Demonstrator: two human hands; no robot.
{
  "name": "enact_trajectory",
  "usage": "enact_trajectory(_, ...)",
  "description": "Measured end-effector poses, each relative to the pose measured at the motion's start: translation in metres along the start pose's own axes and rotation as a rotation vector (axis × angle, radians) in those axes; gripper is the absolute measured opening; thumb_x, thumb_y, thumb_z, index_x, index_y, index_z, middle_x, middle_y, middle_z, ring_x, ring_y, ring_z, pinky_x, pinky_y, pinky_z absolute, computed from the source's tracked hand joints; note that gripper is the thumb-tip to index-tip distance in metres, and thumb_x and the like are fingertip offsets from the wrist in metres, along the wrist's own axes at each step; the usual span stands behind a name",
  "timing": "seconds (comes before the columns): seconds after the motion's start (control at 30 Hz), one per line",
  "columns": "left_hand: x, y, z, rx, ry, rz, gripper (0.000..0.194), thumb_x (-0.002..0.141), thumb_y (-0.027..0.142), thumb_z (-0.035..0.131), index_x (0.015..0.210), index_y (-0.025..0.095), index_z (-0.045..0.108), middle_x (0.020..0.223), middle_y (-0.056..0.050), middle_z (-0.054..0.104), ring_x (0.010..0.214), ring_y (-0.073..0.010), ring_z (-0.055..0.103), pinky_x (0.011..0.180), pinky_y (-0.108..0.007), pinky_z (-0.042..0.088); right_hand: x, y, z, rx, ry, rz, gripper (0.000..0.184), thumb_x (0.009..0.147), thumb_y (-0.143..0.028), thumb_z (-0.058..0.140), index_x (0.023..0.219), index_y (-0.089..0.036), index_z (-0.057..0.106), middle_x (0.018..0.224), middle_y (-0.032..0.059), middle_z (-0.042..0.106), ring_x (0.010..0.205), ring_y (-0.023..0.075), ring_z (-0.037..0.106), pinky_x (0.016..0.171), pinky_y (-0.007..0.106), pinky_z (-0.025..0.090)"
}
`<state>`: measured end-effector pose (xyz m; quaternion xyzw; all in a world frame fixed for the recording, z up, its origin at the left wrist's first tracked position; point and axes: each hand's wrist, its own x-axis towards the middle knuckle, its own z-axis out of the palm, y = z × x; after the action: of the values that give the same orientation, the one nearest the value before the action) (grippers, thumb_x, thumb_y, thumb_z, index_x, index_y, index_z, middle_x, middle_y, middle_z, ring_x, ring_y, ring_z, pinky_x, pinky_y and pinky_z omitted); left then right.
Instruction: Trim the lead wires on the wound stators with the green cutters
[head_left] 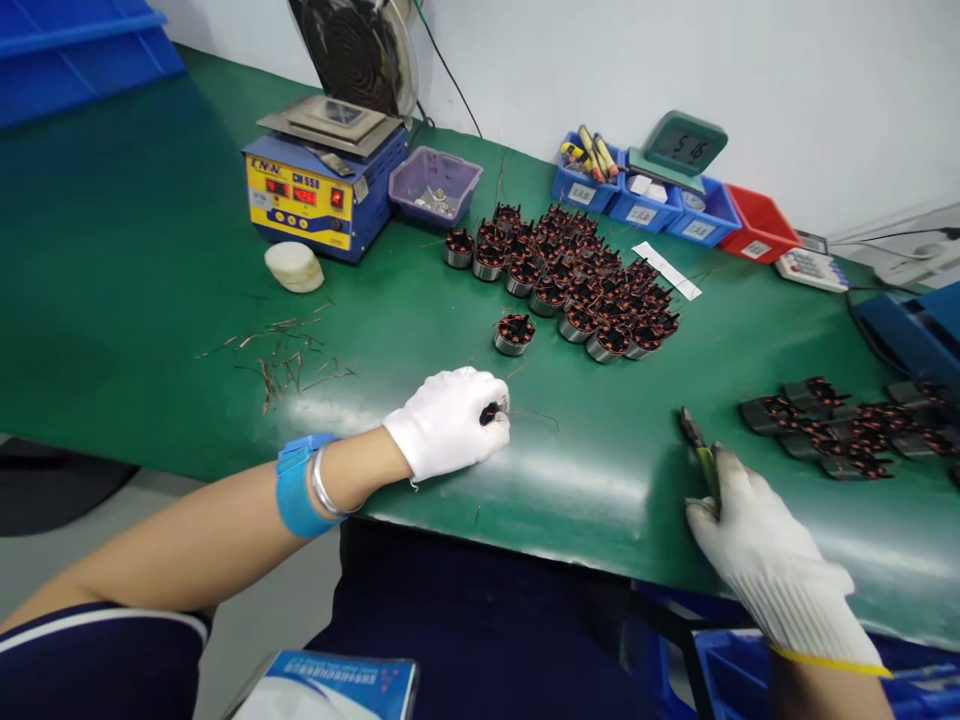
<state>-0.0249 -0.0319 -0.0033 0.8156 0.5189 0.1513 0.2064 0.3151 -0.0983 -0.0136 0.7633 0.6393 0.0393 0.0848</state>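
My left hand (454,422), in a white glove, is closed around a wound motor stator (489,413); only its dark centre shows between the fingers, and a thin wire sticks out to the right. At the right, my gloved right hand (757,535) grips green-handled pliers or cutters (703,455), their dark jaws pointing up and away from me. Just beyond my left hand, a single copper-wound stator (514,334) stands apart on the green bench. A dense group of such stators (577,275) is behind it, and more stators (855,425) lie beyond my right hand.
Wire offcuts (289,360) lie scattered at the left near a round whitish block (294,267). Behind are a blue-yellow heated unit (322,190) and a purple tray (435,185). Blue bins (641,212), a red bin (757,225) and a digital clock (684,145) line the wall.
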Motion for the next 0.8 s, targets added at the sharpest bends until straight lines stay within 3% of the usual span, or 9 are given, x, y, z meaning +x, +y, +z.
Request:
enact_trajectory(0.13, 0.001, -0.003, 0.002, -0.068, -0.008, -0.015, 0.016, 0.079, 0.025, 0.052, 0.081, 0.02, 0.067, 0.084, -0.001, 0.068, 0.083, -0.019, 0.062, 0.079, -0.032, 0.046, 0.003, -0.006, 0.001, 0.04, 0.047, 0.083, 0.061, 0.089, -0.036, 0.034, 0.141, -0.007, 0.045, 0.119, 0.0246, 0.059, 0.102, 0.0407, 0.059, 0.08, 0.054, 0.051)
enact_trajectory(0.23, 0.001, -0.004, 0.004, -0.102, 0.002, -0.014, 0.016, 0.08, 0.026, 0.052, 0.081, 0.02, 0.067, 0.085, -0.001, 0.069, 0.083, -0.0181, 0.062, 0.078, -0.031, 0.046, 0.008, -0.009, 0.001, 0.179, 0.118, 0.086, 0.068, 0.088, -0.038, 0.034, 0.146, -0.003, 0.036, 0.127, 0.0264, 0.053, 0.116, 0.0442, 0.051, 0.089, 0.058, 0.046)
enact_trajectory(0.37, 0.003, -0.005, 0.008, -0.082, 0.036, 0.008, 0.018, 0.082, 0.028, 0.051, 0.081, 0.02, 0.067, 0.084, -0.002, 0.069, 0.084, -0.0191, 0.062, 0.077, -0.031, 0.046, -0.002, -0.036, -0.009, 0.621, 0.08, 0.192, 0.079, 0.081, -0.041, 0.044, 0.152, -0.012, 0.026, 0.116, 0.0198, 0.056, 0.102, 0.0383, 0.059, 0.088, 0.056, 0.046)
enact_trajectory(0.43, 0.003, -0.005, 0.01, -0.072, 0.049, 0.016, 0.018, 0.084, 0.028, 0.05, 0.082, 0.02, 0.067, 0.085, -0.002, 0.07, 0.084, -0.0196, 0.063, 0.077, -0.032, 0.046, -0.014, -0.061, -0.017, 1.076, -0.154, 0.071, 0.086, 0.076, -0.041, 0.052, 0.153, -0.021, 0.02, 0.107, 0.0126, 0.057, 0.09, 0.0291, 0.062, 0.081, 0.048, 0.051)
enact_trajectory(0.5, 0.003, -0.005, 0.01, -0.065, 0.056, 0.018, 0.018, 0.085, 0.028, 0.051, 0.083, 0.02, 0.067, 0.086, -0.002, 0.07, 0.085, -0.02, 0.063, 0.077, -0.032, 0.045, -0.025, -0.087, -0.024, 1.499, -0.552, -0.118, 0.094, 0.071, -0.041, 0.06, 0.152, -0.024, 0.016, 0.1, 0.0078, 0.055, 0.08, 0.0217, 0.06, 0.072, 0.04, 0.052)
enact_trajectory(0.57, 0.003, -0.004, 0.009, -0.057, 0.056, 0.011, 0.018, 0.086, 0.028, 0.05, 0.084, 0.02, 0.066, 0.088, -0.002, 0.07, 0.087, -0.0202, 0.063, 0.078, -0.033, 0.045, -0.031, -0.108, -0.031, 1.711, -0.9, -0.203, 0.096, 0.069, -0.038, 0.066, 0.151, -0.026, 0.017, 0.097, 0.0044, 0.052, 0.076, 0.0171, 0.057, 0.068, 0.036, 0.051)
enact_trajectory(0.6, 0.003, -0.004, 0.009, -0.053, 0.053, 0.007, 0.019, 0.086, 0.028, 0.05, 0.084, 0.02, 0.066, 0.089, -0.002, 0.07, 0.087, -0.0203, 0.063, 0.078, -0.033, 0.045, -0.032, -0.116, -0.034, 1.745, -1.008, -0.208, 0.096, 0.068, -0.037, 0.068, 0.15, -0.026, 0.02, 0.096, 0.0031, 0.051, 0.075, 0.0159, 0.057, 0.067, 0.035, 0.051)
enact_trajectory(0.67, 0.003, -0.003, 0.008, -0.048, 0.043, 0.008, 0.019, 0.087, 0.027, 0.049, 0.084, 0.02, 0.066, 0.09, -0.002, 0.07, 0.089, -0.0205, 0.063, 0.079, -0.033, 0.045, -0.03, -0.123, -0.04, 1.738, -1.098, -0.204, 0.094, 0.068, -0.035, 0.07, 0.149, -0.026, 0.024, 0.095, 0.002, 0.049, 0.077, 0.0157, 0.057, 0.067, 0.034, 0.051)
enact_trajectory(0.8, 0.004, -0.002, 0.007, -0.044, 0.027, 0.01, 0.019, 0.087, 0.026, 0.05, 0.085, 0.019, 0.066, 0.087, -0.003, 0.069, 0.086, -0.0199, 0.062, 0.078, -0.032, 0.045, -0.027, -0.124, -0.047, 1.686, -1.092, -0.187, 0.091, 0.069, -0.034, 0.068, 0.148, -0.025, 0.025, 0.094, 0.0014, 0.048, 0.077, 0.0157, 0.058, 0.066, 0.033, 0.052)
